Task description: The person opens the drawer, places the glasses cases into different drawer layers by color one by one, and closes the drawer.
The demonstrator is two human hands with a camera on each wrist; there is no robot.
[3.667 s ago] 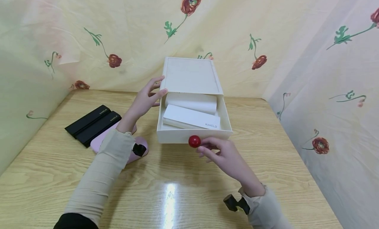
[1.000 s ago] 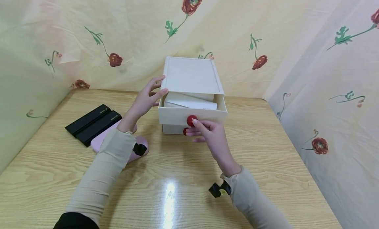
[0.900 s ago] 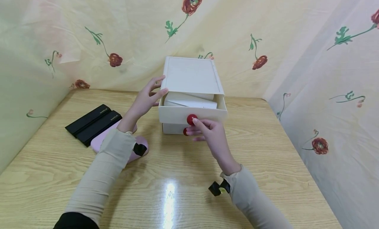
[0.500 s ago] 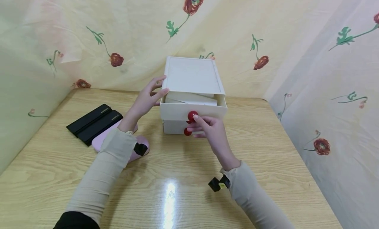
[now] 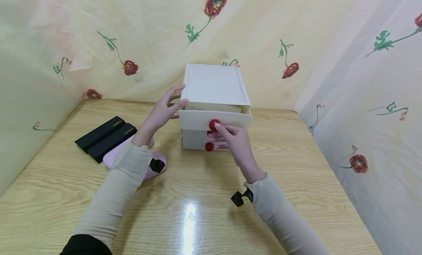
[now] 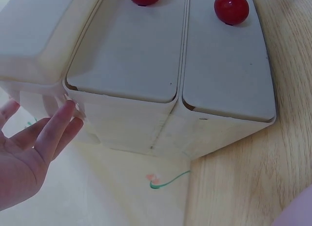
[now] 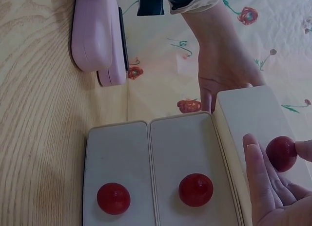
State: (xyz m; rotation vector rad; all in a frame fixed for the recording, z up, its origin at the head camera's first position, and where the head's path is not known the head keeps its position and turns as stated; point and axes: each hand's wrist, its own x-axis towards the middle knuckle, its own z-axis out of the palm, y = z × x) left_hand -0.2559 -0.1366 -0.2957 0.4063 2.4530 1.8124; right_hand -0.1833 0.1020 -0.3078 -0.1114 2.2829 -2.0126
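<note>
A white three-drawer cabinet [image 5: 215, 82] stands at the back of the table. Its top drawer [image 5: 194, 119] sticks out a little, and edges of white cases [image 5: 214, 107] show in the gap. My right hand [image 5: 235, 143] pinches the red knob [image 7: 281, 155] of that drawer between thumb and fingers, with the other fingers reaching below it. At the cabinet's upper left side, my left hand [image 5: 160, 114] rests with fingers spread and its thumb near the top front corner. In the left wrist view, the two lower drawers, each with a red knob [image 6: 231, 8], are closed.
Left of the cabinet lie two black cases [image 5: 112, 137] beside pink cases [image 5: 158, 158], partly under the left forearm. Flower-printed cloth [image 5: 158, 46] hangs behind and at both sides of the wooden table [image 5: 184, 225].
My right hand has pushed the top drawer back into the cabinet from far out, so the white cases are now mostly hidden. The left hand has stayed at the cabinet's side.
</note>
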